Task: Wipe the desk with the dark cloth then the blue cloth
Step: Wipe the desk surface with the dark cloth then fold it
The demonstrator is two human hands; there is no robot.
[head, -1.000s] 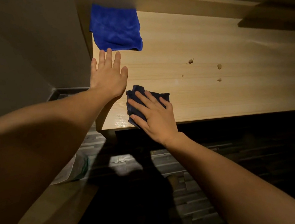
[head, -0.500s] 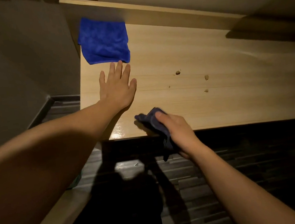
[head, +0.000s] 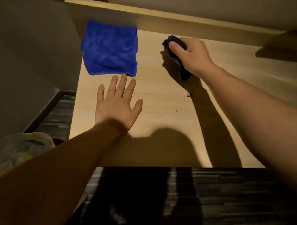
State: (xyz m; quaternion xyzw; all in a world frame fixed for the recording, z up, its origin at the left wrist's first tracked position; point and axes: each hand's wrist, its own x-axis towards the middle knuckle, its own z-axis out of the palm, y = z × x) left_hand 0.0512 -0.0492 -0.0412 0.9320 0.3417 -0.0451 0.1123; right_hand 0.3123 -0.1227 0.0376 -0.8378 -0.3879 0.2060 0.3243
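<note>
The pale, light-wood worktop (head: pixel 162 114) fills the middle of the view, its back edge meeting a raised wooden ledge under a plain wall, its left end against another wall, and a dark striped floor below the near edge. A crumpled clear plastic bag with yellow marks (head: pixel 19 151) sits low at the left, beside the worktop's end.

On the far left corner of the worktop lies the bright blue, square microfibre cloth (head: pixel 110 56), spread flat and untouched, one edge up against the ledge.

The left hand (head: pixel 118 104) rests palm-down on the wood with fingers spread and straight, holding nothing; its fingertips lie just short of the blue cloth's near edge, and it looks to be bracing the body.

The right hand (head: pixel 190 57) is closed around the small, bunched dark navy cloth (head: pixel 176 53), thumb on top and the cloth pressed to the wood near the back ledge, a tail of it trailing out under the palm toward the wrist.

Judging by this, the first step is in hand: wiping with the dark cloth, here at the far strip of the surface. A few small crumbs or specks (head: pixel 188 95) lie near the right forearm's shadow, so that area probably wants a pass. The next move calls for sweeping the dark cloth across the remaining wood with steady downward pressure, then setting it down and picking up the blue cloth.
</note>
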